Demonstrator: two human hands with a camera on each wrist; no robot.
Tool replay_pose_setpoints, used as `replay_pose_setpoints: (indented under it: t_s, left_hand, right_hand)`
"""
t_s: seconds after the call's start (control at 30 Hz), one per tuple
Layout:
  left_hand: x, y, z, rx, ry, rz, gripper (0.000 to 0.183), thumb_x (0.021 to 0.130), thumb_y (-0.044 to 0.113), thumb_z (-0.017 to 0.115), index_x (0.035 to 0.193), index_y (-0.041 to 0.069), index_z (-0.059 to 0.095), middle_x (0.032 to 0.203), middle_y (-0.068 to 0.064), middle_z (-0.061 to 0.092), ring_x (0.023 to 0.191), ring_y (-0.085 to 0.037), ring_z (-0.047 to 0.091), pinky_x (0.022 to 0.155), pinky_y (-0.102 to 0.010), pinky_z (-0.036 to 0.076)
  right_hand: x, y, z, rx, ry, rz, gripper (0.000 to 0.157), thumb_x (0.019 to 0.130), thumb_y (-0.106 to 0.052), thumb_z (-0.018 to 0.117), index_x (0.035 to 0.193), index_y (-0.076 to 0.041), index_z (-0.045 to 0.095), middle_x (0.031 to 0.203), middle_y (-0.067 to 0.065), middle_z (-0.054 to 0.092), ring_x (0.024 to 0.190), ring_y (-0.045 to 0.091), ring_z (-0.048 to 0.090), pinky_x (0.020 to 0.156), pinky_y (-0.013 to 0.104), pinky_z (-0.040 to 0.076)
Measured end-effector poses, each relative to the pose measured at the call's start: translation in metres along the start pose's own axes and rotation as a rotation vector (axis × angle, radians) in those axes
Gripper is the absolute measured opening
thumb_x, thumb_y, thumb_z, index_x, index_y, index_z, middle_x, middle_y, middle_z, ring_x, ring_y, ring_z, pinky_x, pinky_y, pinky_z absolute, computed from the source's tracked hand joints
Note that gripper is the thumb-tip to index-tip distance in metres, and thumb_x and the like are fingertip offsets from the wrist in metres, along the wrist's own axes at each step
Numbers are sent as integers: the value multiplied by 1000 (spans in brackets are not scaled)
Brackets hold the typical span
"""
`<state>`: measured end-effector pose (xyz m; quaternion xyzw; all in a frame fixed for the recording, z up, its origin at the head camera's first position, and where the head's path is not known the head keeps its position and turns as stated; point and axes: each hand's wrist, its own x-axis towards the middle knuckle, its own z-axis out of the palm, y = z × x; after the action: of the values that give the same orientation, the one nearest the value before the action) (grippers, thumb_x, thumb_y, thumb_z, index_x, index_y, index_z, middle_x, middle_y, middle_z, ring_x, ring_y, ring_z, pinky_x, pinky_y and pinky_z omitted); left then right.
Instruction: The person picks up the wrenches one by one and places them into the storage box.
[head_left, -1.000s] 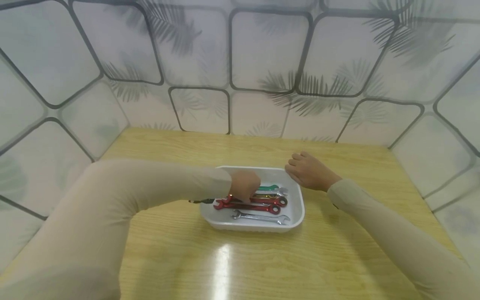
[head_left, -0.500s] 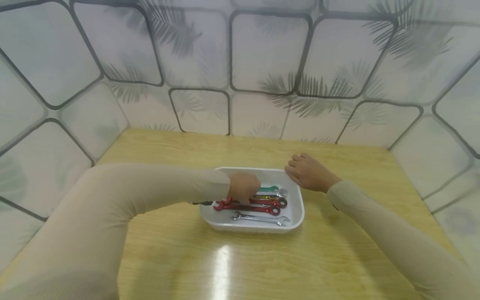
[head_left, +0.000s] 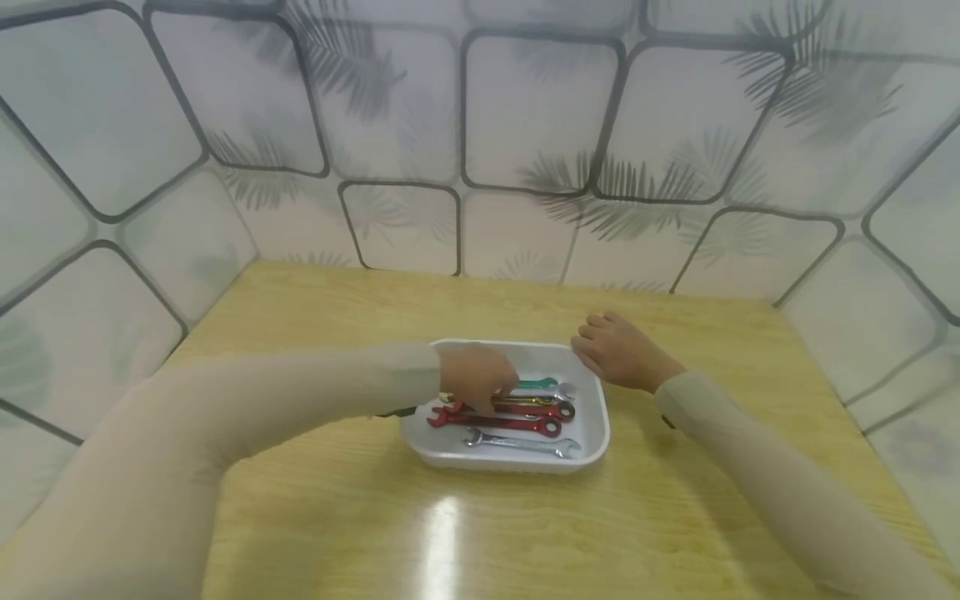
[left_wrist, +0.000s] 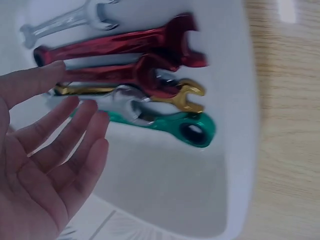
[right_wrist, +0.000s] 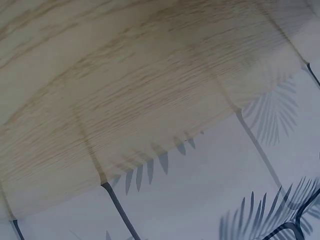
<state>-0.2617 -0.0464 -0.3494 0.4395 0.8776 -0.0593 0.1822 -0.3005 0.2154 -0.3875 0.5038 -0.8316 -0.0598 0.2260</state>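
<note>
A white tray (head_left: 602, 433) holds several wrenches. Lowest in the head view lies a silver open-end wrench (head_left: 521, 443), apart from the others. Two red wrenches, a front one (head_left: 510, 423) and a rear one (head_left: 558, 409), lie beside a gold wrench (left_wrist: 187, 95), another silver wrench (left_wrist: 122, 102) and a green ratchet wrench (left_wrist: 195, 131). My left hand (left_wrist: 47, 145) is over their middle, palm showing, fingers spread and loosely bent; its thumb tip overlaps the rear red wrench. My right hand (head_left: 622, 350) is at the tray's far right corner, fingers curled; whether they grip the rim is hidden.
The tray stands on a light wooden table (head_left: 345, 500). A patterned wall (head_left: 517, 225) closes off the back and both sides. Something dark (head_left: 401, 412) shows beneath the left cuff at the tray's left edge. The right wrist view shows only table and wall.
My left hand has shifted slightly left over the wrenches, and its forearm has dropped a little. The right hand stays at the corner. The wrenches keep their places.
</note>
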Motion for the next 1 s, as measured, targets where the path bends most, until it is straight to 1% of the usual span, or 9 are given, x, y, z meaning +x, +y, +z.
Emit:
replay_pose_setpoints:
  t_s: [0.2,0.3,0.4,0.47,0.57,0.73,0.83,0.93,1.0]
  left_hand:
    - [-18,6,-14,3,44,-17,29,80,31,71,105,16,63,103,3,67,84,-10,59,77,-29,51]
    - [-25,7,-18,-13,46,-38,35,82,32,70,112,16,62,109,1,66,91,-11,60,83,-30,50]
    - [-31,6,-21,-8,79,-57,41,83,33,68,119,17,58,113,-1,65,97,-13,60,86,-32,51]
    - [-36,4,-24,-11,125,-67,45,84,33,67,123,17,55,116,-3,64,99,-16,61,86,-34,51]
    - [-45,0,-28,-15,214,-91,48,85,35,65,127,17,51,118,-5,62,101,-19,62,85,-36,52]
    - [-61,-10,-36,-52,375,-166,48,86,36,64,127,15,51,110,-5,63,89,-19,62,77,-35,53]
    - [-71,-19,-39,-78,476,-226,47,86,35,64,126,12,52,110,-7,63,89,-21,63,75,-36,54]
    - [-80,-28,-39,-91,566,-303,48,86,35,64,125,10,53,112,-10,63,91,-24,63,76,-38,54]
    - [-85,-34,-36,-103,616,-356,49,87,37,64,126,9,52,114,-12,63,93,-26,63,77,-40,54]
  right_hand:
    - [0,-2,-3,-1,14,14,15,90,-18,49,78,-12,54,67,-1,51,64,16,41,60,29,35]
    - [1,-4,-5,4,-9,38,13,89,-18,52,79,-12,55,67,-1,51,65,16,42,61,29,37]
    - [2,-6,-8,14,-42,75,12,89,-19,55,80,-12,57,69,-1,51,66,16,44,63,30,38]
    - [2,-7,-9,14,-66,101,12,89,-20,56,80,-12,57,70,0,51,67,16,45,64,30,39]
    - [3,-9,-11,-3,-62,140,13,88,-22,57,82,-11,59,72,2,54,69,19,49,66,32,42]
    - [4,-10,-16,-72,7,223,17,86,-22,60,89,-6,62,78,9,62,74,27,56,67,40,47]
    - [6,-8,-24,-93,37,307,19,85,-23,61,91,-4,61,79,12,63,75,30,59,67,44,48]
    - [8,-6,-35,-73,53,413,19,85,-22,61,88,-4,59,76,13,62,72,32,60,64,47,48]
    - [9,-5,-43,-54,66,478,19,85,-21,61,90,-3,60,76,14,63,70,33,61,62,48,49]
